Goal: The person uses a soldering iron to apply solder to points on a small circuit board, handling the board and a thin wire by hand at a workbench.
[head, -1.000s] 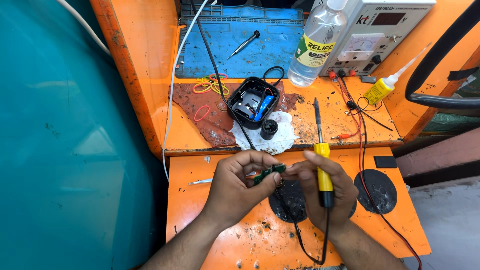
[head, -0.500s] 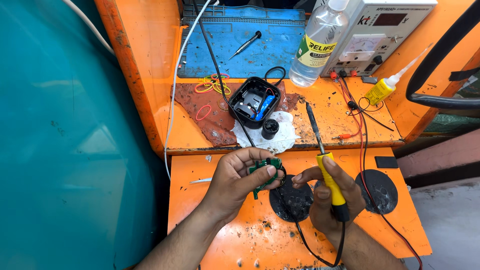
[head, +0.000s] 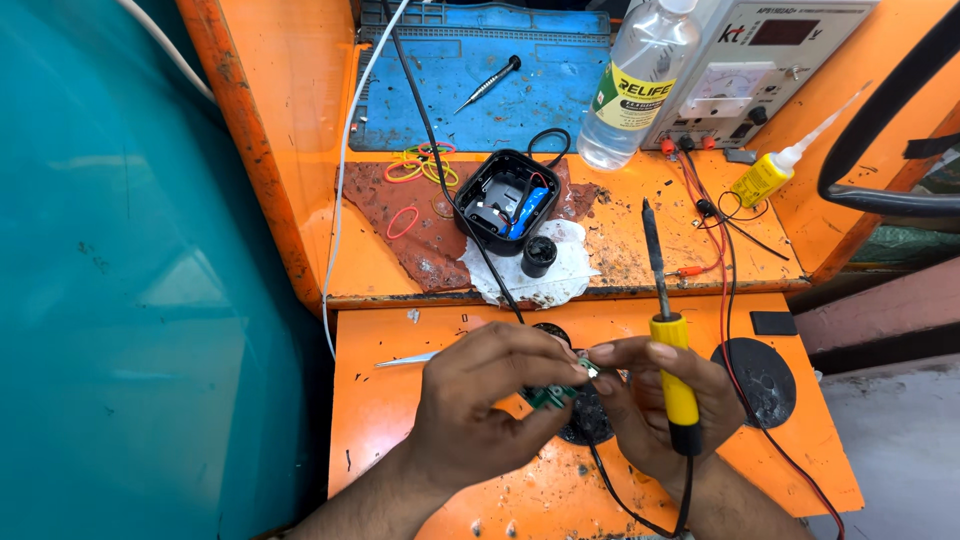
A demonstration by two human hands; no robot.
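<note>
Orange surface (head: 420, 420) | left hand (head: 480, 400) pinching small green circuit board (head: 548, 396), right hand (head: 650, 400) gripping yellow soldering iron (head: 672, 360) upright | likely positioning joint; needing tip lowered beside fingertips.

Electronics repair workshop: soldering iron (head: 672, 345), power supply (head: 760, 60)

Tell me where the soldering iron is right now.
In the head view, the soldering iron is in the right hand, tip pointing up and away over the orange bench, right of the small green circuit board pinched by the left hand.
</note>
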